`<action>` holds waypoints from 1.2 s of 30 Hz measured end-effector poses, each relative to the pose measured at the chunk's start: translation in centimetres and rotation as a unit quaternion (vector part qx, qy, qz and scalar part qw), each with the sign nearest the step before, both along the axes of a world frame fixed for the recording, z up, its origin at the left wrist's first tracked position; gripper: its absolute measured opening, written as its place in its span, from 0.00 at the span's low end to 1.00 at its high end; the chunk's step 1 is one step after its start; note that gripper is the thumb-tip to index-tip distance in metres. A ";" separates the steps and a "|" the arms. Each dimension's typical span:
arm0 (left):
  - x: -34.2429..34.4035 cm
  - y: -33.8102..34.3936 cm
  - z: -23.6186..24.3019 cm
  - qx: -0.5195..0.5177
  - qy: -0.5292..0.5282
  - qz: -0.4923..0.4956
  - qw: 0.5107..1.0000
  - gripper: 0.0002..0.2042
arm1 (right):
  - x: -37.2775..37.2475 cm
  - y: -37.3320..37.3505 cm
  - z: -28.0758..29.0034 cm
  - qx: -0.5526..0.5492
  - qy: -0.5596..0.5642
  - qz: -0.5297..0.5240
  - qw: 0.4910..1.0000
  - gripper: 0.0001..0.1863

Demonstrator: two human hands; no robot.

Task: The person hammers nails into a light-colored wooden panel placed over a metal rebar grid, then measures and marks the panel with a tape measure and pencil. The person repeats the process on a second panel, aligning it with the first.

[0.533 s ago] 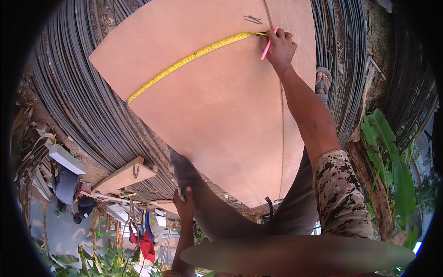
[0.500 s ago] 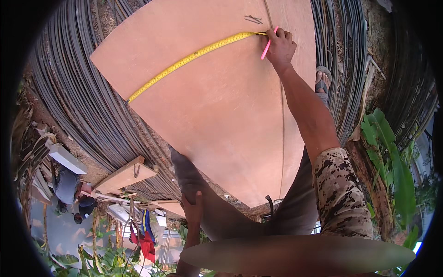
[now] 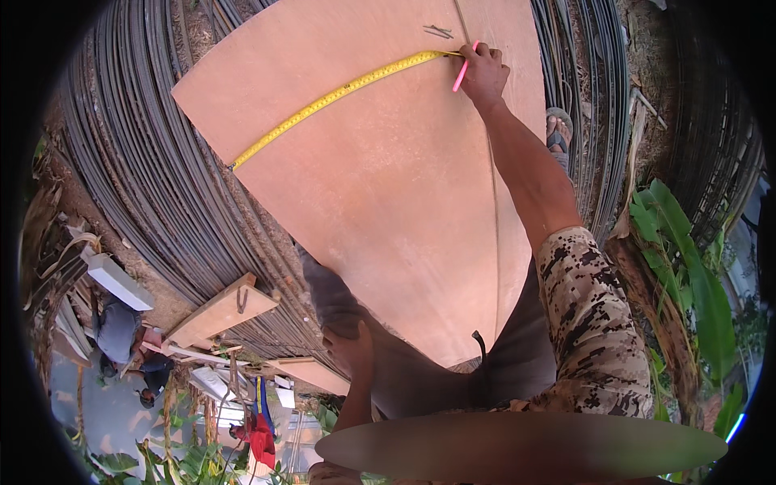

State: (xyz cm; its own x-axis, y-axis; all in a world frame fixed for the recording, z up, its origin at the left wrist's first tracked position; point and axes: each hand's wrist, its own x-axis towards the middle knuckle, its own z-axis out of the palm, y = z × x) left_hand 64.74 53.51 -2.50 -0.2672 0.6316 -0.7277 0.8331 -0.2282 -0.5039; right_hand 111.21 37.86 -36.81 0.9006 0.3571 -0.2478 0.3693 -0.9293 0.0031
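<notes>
Gripping a pink pencil [image 3: 461,77], right hand [image 3: 485,74] meets tape measure [image 3: 339,94].

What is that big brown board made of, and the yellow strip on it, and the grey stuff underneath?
The board looks like plywood: flat, thin, smooth matte tan face. The yellow strip seems a measuring tape, probably painted metal, though that is hard to tell. The grey stuff looks like coiled steel rod: dull, dark, many thin rounded strands. The right hand holds a pink marker, likely plastic.
</notes>
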 end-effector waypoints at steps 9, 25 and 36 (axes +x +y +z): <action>0.2 0.5 0.5 0.010 -0.018 0.025 0.999 0.47 | -1.4 0.3 3.9 0.086 0.177 0.047 0.979 0.13; -3.6 11.7 4.9 0.025 -0.197 0.144 0.970 0.52 | -28.3 7.3 31.8 -0.002 0.525 -0.260 0.810 0.16; -31.8 23.1 9.7 -0.298 -0.313 0.209 0.877 0.39 | -41.6 20.3 50.0 0.109 0.427 -0.184 0.879 0.19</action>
